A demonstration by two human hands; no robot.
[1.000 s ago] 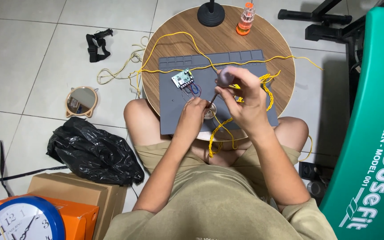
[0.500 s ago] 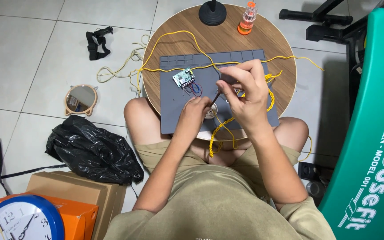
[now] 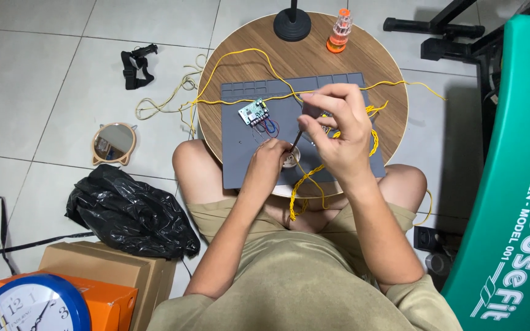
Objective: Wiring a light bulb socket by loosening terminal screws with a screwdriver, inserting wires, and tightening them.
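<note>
Holding a thin dark-shafted screwdriver (image 3: pixel 296 140) in the right hand (image 3: pixel 337 132), fingers pinched tight round the handle, tip angled down at a small round fitting (image 3: pixel 289 160). Steadying that fitting with the left hand (image 3: pixel 266 158), fingers curled narrow round its edge, right at the near part of a grey rubbery mat (image 3: pixel 240 160). Sitting on that mat too: one little circuit board (image 3: pixel 253 112), pale green, with short red and blue wires off it, just past the left hand. Looping all over the mat and off the edge, thin yellow wire (image 3: pixel 234 56), plus a twisted yellow bunch (image 3: pixel 305 181) hanging down toward the lap. Underneath it all, one round wooden table (image 3: pixel 385 72), smooth grain, pulled in over bare knees. At the far rim, one black round stand base (image 3: pixel 292 27) and one orange plastic bottle-shaped thing (image 3: pixel 339 30). Around that, pale glossy floor tiles (image 3: pixel 44 79). Lying on them: one crumpled black plastic bag (image 3: pixel 124 211), one small mirror (image 3: pixel 113 142) with a tan frame, one black strap (image 3: pixel 137 62), one cardboard box (image 3: pixel 102 266), one blue-rimmed wall clock (image 3: pixel 29 306). Off to the right, a big green padded board (image 3: pixel 510 184).
</note>
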